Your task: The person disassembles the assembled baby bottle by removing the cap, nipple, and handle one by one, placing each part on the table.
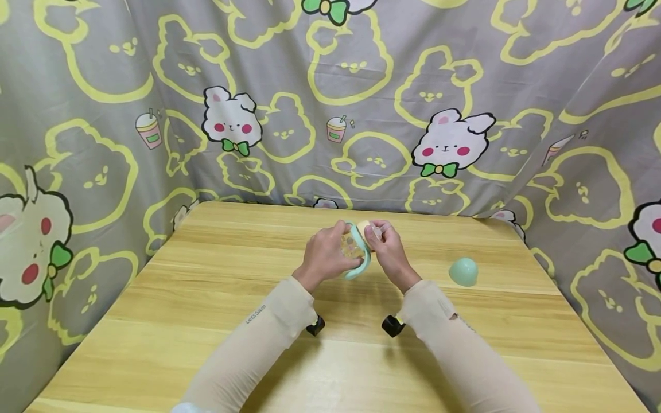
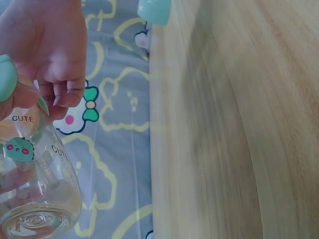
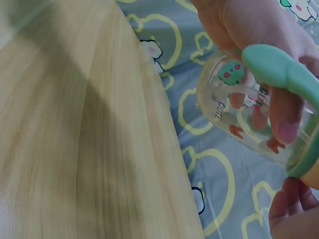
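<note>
My left hand (image 1: 325, 252) grips a clear baby bottle (image 1: 351, 245), which is tilted with its top toward the right. Printed on the bottle (image 3: 234, 112) are "CUTE" and small cartoon figures. Mint-green handles (image 3: 269, 64) loop from a ring near its neck, and the left thumb passes inside one loop. At the neck is a cream collar (image 1: 364, 227), held by the fingers of my right hand (image 1: 391, 252). A translucent tip (image 1: 378, 232) shows by those fingers. In the left wrist view, the bottle's round base (image 2: 37, 221) faces down toward the camera.
A mint-green domed cap (image 1: 463, 272) stands on the wooden table (image 1: 232, 246), to the right of the hands. Behind the table and along both sides hangs a grey patterned curtain (image 1: 289, 74). Small black devices (image 1: 392, 326) are strapped beneath both wrists.
</note>
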{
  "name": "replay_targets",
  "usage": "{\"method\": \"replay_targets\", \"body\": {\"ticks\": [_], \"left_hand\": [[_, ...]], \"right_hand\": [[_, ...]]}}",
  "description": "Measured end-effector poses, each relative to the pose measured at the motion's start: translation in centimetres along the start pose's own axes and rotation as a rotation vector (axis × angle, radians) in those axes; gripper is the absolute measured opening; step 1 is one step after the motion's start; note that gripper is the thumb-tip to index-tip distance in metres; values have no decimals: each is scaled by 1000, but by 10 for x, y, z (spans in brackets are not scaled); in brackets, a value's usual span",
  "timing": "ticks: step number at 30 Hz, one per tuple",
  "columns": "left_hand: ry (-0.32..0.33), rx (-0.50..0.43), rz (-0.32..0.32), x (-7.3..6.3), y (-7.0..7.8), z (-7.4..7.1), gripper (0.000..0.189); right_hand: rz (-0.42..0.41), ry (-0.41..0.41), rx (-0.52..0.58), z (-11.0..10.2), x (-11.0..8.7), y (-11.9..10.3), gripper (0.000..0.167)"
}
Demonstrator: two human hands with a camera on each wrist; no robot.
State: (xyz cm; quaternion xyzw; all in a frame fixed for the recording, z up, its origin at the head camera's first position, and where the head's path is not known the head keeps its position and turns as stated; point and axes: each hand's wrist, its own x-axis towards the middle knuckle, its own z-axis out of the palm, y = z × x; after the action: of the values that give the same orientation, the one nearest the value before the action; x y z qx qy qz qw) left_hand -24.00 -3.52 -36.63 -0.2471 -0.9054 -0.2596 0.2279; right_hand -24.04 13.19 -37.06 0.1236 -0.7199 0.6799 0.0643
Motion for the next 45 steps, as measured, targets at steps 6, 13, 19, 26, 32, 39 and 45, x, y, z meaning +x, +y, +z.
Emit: {"method": "replay_targets", "body": {"ticks": [6,13,19,26,32,39,45], "left_hand": [[10,10,13,-1,0,3,59],[34,34,27,-2,-1,4,60],[23,36,19,-2,-2,3,62],[20,35,1,-1,-2,1,62],[31,31,10,-1,-2,1,62],[40,23,11,-1,-3,1,60],[36,21,9,-1,-3,1,60]], "right_hand": [[23,66,-30,3,0,1,36],[63,8,-92,1,-2,1,38],[78,-62,-132,-5,-2,1,42],[48,-101,-142,-9,-2,2,42],[49,-97,-120,-10,-2,-1,44],[37,-92,-78,-12,-2,-3,45],[27,-89,-51,-12,-3,-4,43]]}}
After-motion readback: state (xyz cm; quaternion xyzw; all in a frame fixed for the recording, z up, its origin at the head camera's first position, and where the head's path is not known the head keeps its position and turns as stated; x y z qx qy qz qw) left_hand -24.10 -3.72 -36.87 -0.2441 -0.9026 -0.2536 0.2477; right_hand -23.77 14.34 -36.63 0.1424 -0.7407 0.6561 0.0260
